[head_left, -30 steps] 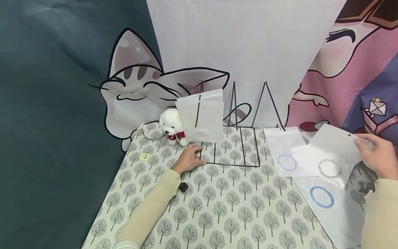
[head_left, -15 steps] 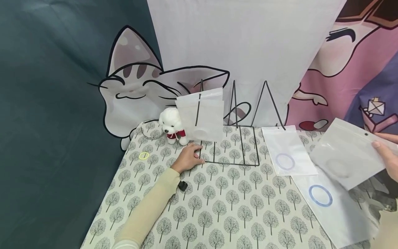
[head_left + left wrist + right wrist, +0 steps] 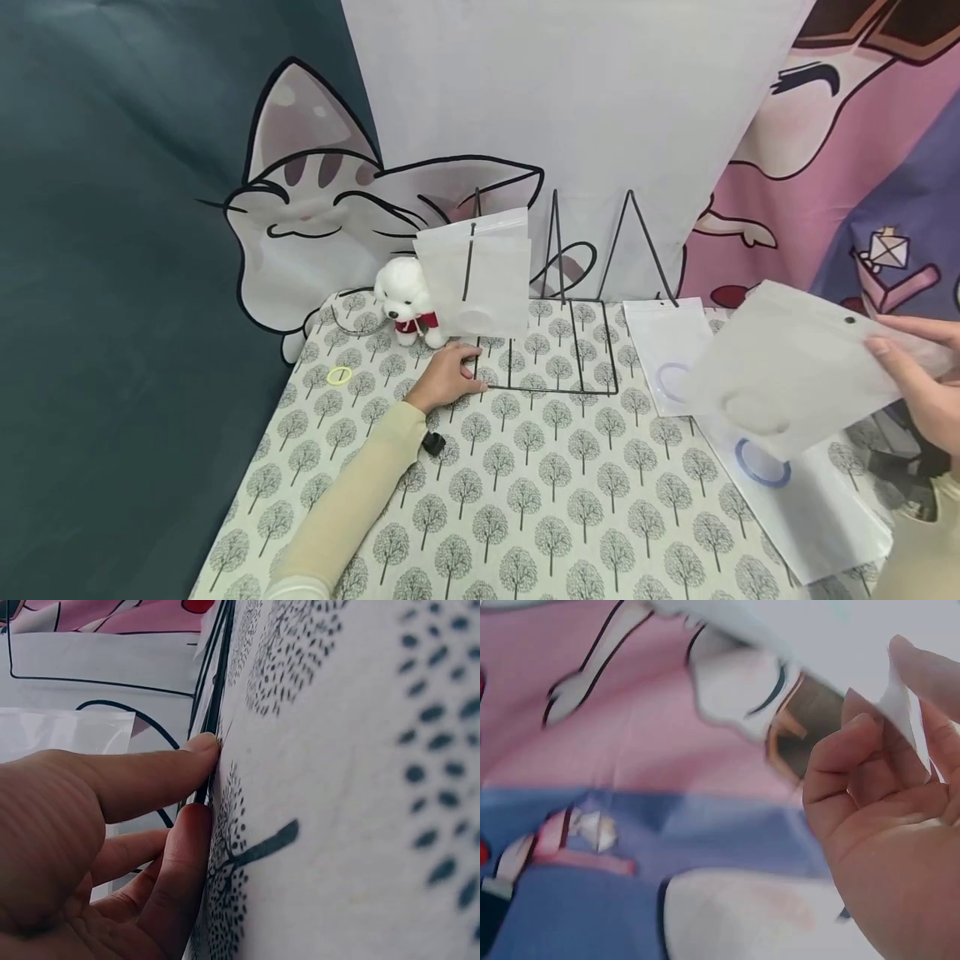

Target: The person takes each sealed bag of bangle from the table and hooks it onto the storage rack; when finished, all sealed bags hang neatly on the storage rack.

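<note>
Toward the left of the tree-print tablecloth point(image 3: 465, 508), a yellow ring point(image 3: 339, 383) is lying flat, and right of it a white toy dog point(image 3: 402, 283) in red is standing just beyond your left hand point(image 3: 442, 379). With that hand you are pinching the front left corner of the black wire rack point(image 3: 555, 390). White bags point(image 3: 498, 287) are hanging from its left prong. Farther right, a flat bag point(image 3: 660, 333) showing a lilac ring point(image 3: 658, 382) is lying by the right prong's tip, and a larger bag point(image 3: 825, 525) showing a blue ring point(image 3: 768, 483) is lying nearer you. Over parts of both, you are holding a tilted pouch point(image 3: 795, 358), its holed top edge pinched in your right hand point(image 3: 926, 387).
</note>
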### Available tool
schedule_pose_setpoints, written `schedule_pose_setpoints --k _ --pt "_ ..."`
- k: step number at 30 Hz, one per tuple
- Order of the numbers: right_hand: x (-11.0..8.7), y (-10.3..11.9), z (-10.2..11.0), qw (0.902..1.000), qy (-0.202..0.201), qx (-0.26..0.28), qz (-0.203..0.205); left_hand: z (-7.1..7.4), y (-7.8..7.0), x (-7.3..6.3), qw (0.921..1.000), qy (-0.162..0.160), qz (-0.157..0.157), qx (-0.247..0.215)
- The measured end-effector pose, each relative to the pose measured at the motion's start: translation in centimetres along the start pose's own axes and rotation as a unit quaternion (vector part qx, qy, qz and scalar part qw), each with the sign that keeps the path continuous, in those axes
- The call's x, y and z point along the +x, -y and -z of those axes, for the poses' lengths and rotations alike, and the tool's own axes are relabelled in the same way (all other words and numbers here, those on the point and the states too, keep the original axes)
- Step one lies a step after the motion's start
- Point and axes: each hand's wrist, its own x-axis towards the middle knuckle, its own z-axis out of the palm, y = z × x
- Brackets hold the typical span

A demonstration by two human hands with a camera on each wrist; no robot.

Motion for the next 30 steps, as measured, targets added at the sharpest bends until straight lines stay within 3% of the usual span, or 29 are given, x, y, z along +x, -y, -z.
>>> schedule_pose_setpoints --k 5,10,11,15,20,30 --pt "-0.2 4.0 -2.2 0.9891 0.053 0.137 0.009 0.2 0.1 0.0 1.0 -0.001 0.003 -0.001" --pt "-0.4 7.2 -4.3 0.9857 0.069 0.148 0.042 0.1 -0.1 0.1 1.0 0.004 -0.001 0.002" --pt "-0.3 7.6 -4.8 0.988 0.068 0.125 0.058 0.1 -0.1 0.2 1.0 0.004 -0.002 0.004" --pt "0.1 8.5 -7.2 0.9747 0.081 0.169 0.123 -0.1 -0.3 0.2 1.0 0.003 0.006 -0.001" --pt "0.6 8.9 -10.0 0.9647 0.108 0.177 0.163 0.0 -0.4 0.2 0.9998 0.002 0.016 -0.015" --pt "0.8 9.5 -14.4 0.9589 0.163 0.153 0.175 0.0 -0.3 0.2 0.9995 0.004 0.021 -0.023"
